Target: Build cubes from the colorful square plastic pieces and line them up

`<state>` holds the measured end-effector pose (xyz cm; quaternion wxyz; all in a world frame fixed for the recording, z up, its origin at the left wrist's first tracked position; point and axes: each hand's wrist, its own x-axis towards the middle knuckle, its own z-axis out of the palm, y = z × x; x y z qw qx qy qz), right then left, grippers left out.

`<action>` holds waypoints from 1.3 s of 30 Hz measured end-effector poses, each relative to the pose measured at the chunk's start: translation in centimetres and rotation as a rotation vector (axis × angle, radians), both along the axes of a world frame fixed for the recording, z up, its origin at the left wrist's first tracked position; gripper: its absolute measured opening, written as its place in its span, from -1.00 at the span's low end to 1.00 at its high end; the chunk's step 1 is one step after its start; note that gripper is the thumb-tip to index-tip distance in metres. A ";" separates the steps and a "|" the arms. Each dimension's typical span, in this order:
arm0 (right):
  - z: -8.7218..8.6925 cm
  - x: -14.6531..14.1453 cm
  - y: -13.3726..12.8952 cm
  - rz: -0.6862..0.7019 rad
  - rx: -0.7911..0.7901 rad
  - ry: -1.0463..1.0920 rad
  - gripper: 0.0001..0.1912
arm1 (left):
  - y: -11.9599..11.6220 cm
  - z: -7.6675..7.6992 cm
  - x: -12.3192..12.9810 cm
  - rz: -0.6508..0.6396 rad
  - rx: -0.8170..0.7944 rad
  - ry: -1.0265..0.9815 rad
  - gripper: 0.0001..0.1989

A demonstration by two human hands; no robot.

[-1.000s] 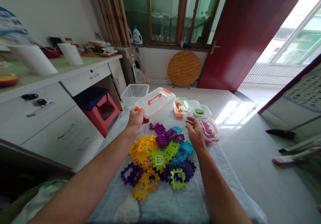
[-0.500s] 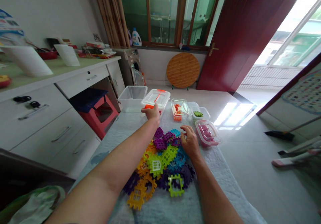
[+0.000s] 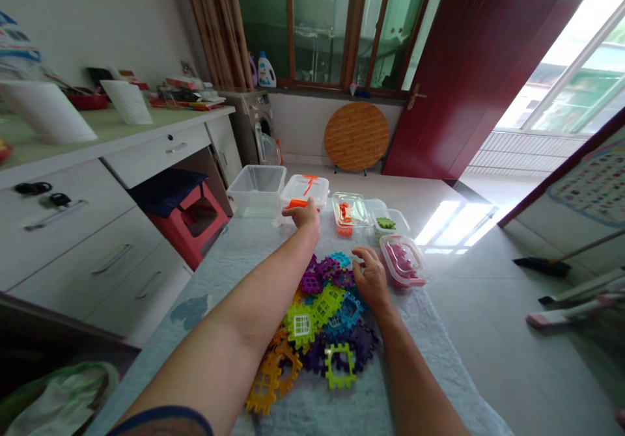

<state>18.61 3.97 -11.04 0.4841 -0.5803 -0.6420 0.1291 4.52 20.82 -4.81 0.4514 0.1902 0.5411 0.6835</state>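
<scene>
My left hand [image 3: 306, 215] is stretched far forward, its fingers closed at the front edge of a clear lidded box [image 3: 315, 190] with orange clips; the fingertips are partly hidden. Beneath that forearm lies a heap of plastic building pieces: orange [image 3: 263, 384], lime green [image 3: 300, 324], purple [image 3: 312, 281], blue [image 3: 349, 309] and dark violet [image 3: 364, 341]. Beside the heap, my right hand [image 3: 370, 276] hovers or rests with fingers bent and apart, holding nothing I can see. A clear tub of pink pieces [image 3: 403, 263] stands just right of it.
An open clear bin [image 3: 256, 192] stands left of the lidded box. To the right are a tub with orange pieces [image 3: 346, 215] and one with green pieces [image 3: 387, 223]. A cloth [image 3: 209, 345] covers the table. A red stool [image 3: 195, 221] stands at the left.
My left hand has shifted right and slightly forward, and the lidded box has turned a little with it. My right hand stays about where it was.
</scene>
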 end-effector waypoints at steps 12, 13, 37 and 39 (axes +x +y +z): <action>-0.6 0.5 0.4 0.019 -0.166 0.082 -0.75 | 0.6 -1.2 -3.8 -0.131 -0.073 0.131 -0.52; -0.7 0.5 0.4 0.029 -0.185 0.094 -0.75 | 0.4 -1.4 -4.3 -0.161 -0.079 0.188 -0.52; 5.9 -2.1 5.2 -0.143 -0.513 0.947 -0.90 | -13.0 -1.5 -14.1 -1.117 0.180 1.132 -0.51; 5.5 -2.5 6.9 -0.193 -0.534 1.043 -0.85 | -13.1 -1.5 -13.9 -0.998 0.196 1.093 -0.54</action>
